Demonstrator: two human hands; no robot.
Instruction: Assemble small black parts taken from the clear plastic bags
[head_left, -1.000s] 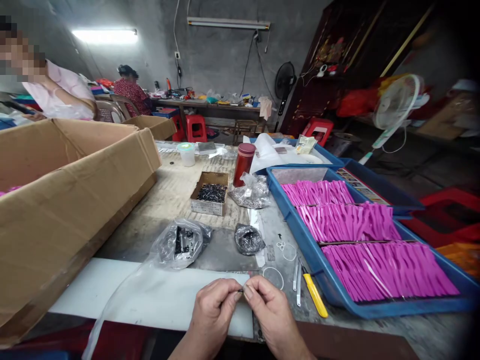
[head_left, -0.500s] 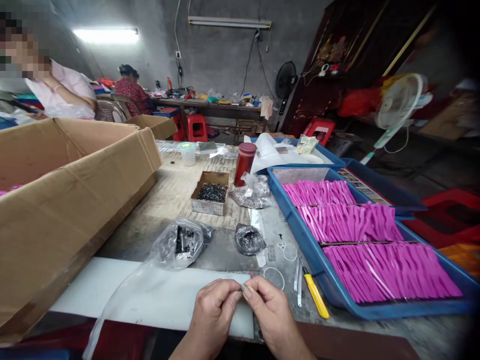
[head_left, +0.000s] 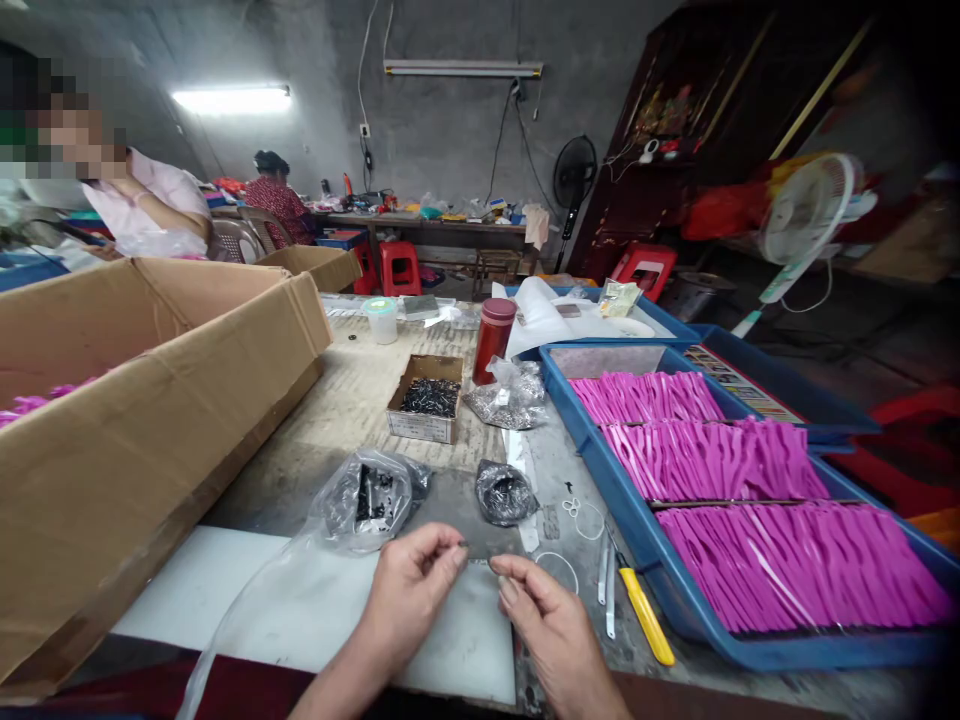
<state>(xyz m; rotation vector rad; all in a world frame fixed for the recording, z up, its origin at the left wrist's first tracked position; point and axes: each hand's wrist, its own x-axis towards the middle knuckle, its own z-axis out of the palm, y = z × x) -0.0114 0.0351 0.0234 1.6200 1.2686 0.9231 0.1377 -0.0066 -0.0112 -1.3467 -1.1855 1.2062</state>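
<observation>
Down at the near edge of the table, both hands meet over a white board. Left hand: thumb and forefinger pinched tight on a tiny dark piece, held just above the board. Right hand: fingers curled and fingertips pointing at that piece, close to it but not touching. Whether those fingers hold anything of their own, I cannot tell; it is too small to see.

Just beyond the left hand lies a clear bag with dark parts inside, its long open end trailing across the board toward the table's near edge. Beside it, past the gap between the hands, sits a smaller bag, dark and crumpled. Thin wire rings lie on the table near the right hand, and a yellow-handled tool rests next to them, against the blue tray.

That tray is packed with three rows of pink strips. Farther back stand a small box of dark bits, a red flask and another shiny bag. A big carton fills the left side, and a co-worker sits behind it.
</observation>
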